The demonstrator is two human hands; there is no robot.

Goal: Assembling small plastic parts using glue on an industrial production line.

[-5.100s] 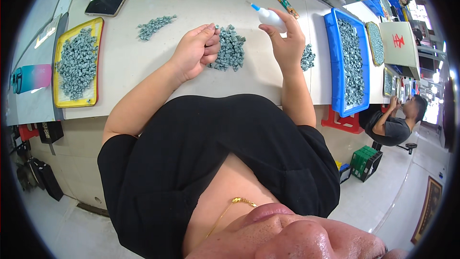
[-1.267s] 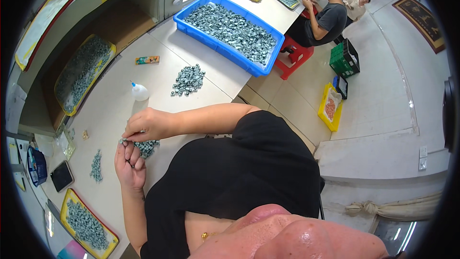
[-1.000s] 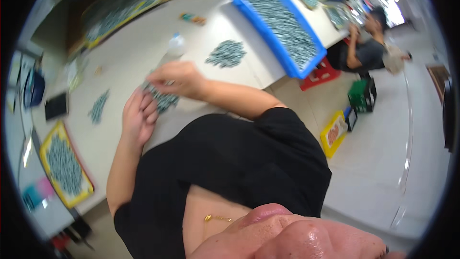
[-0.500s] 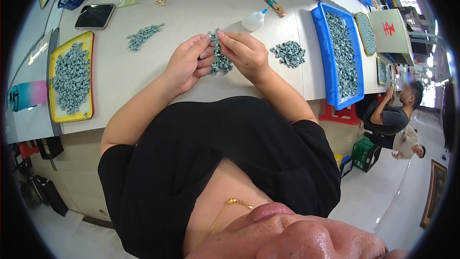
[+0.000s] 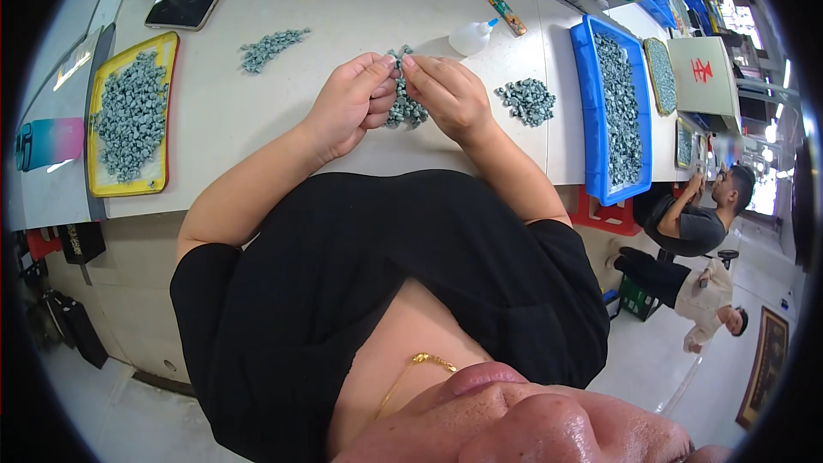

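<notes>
My left hand (image 5: 353, 103) and my right hand (image 5: 452, 101) meet over the table, thumbs and forefingers pinched close together. Small grey-green pieces (image 5: 399, 54) show at the fingertips; the exact grip on them is too small to make out. The other left fingers are curled in. Partly hidden beneath and between both hands lies a heap of similar pieces (image 5: 405, 111). To the right of my right hand sits a darker pile (image 5: 527, 101), and a looser pile (image 5: 271, 51) lies beyond my left hand.
A yellow tray (image 5: 98, 173) of pieces stands at left, near a phone (image 5: 183, 7) and bottle (image 5: 51, 144). A blue tray (image 5: 590, 129), full of pieces, stands at right. A white squeeze bottle (image 5: 470, 39) lies beyond my right hand. Two people (image 5: 696, 219) are farther right.
The view has shifted a little, so the table items sit slightly farther right. Both hands keep their pinched pose over the heap. A person in the right background has moved more into view.
</notes>
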